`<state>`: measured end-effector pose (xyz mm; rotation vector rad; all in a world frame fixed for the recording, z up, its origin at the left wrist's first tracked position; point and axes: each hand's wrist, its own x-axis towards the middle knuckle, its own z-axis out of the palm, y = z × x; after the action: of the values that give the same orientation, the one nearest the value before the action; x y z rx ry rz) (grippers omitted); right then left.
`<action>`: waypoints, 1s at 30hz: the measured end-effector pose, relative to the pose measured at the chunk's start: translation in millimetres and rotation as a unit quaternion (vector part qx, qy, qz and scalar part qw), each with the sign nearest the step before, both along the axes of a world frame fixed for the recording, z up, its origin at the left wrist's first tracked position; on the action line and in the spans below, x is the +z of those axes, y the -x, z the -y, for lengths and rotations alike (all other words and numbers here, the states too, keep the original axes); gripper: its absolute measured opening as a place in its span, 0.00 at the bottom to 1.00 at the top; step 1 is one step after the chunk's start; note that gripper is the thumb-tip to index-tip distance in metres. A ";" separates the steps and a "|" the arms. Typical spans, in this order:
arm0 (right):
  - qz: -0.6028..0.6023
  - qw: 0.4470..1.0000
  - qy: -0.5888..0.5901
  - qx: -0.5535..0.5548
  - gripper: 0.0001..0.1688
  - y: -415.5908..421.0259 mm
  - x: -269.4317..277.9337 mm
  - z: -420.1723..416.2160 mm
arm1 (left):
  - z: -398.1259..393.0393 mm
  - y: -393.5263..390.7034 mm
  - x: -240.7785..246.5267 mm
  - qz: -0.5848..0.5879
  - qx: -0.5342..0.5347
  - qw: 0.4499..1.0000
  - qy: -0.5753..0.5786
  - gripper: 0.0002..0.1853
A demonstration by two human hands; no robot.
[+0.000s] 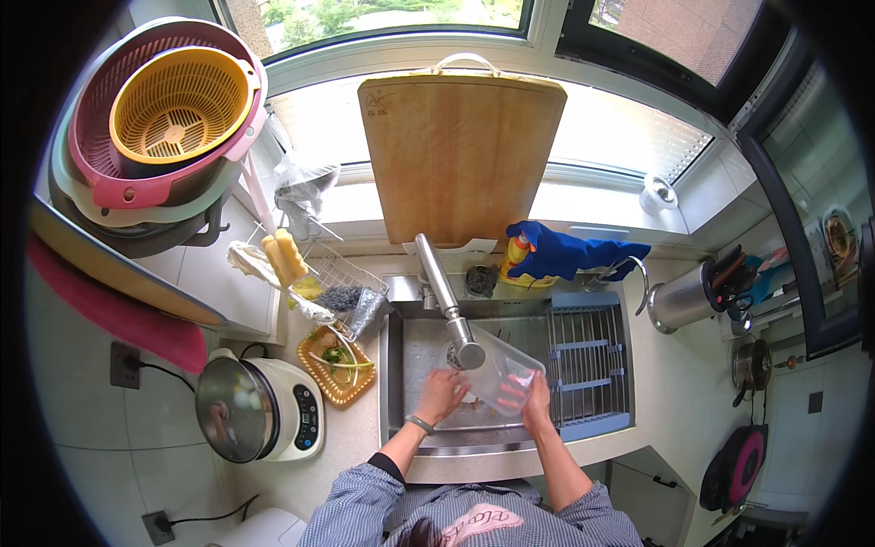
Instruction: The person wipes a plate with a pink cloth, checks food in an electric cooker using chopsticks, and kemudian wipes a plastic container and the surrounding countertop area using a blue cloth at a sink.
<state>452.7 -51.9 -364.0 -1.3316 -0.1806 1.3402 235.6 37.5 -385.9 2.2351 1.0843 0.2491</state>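
Over the stainless steel sink [427, 342], my right hand [535, 400] grips the right end of a clear plastic container [506, 369], its fingers showing through the wall. The container is tilted under the head of the metal faucet [441, 280]. My left hand [443, 393] is at the container's left side, just below the faucet head, fingers bent; whether it touches the container I cannot tell. Small scraps lie on the sink floor below. Whether water is running is unclear.
A blue-grey drying rack [588, 384] spans the sink's right side. Left stand a yellow-brown basket [342, 393] with vegetable scraps and a white electric cooker [290, 410]. Behind are a wooden cutting board [465, 157], a blue cloth [574, 253] and a scouring pad [482, 280].
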 end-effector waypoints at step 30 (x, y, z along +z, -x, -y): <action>0.600 0.757 0.150 0.211 0.44 103.5 -57.3 -80.6 | 1.9 3.4 2.2 0.506 0.206 0.642 0.539 0.34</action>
<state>349.3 28.7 -421.3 -2.3828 -1.2459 0.6378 232.2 35.6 -383.7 0.5085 0.6944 0.7023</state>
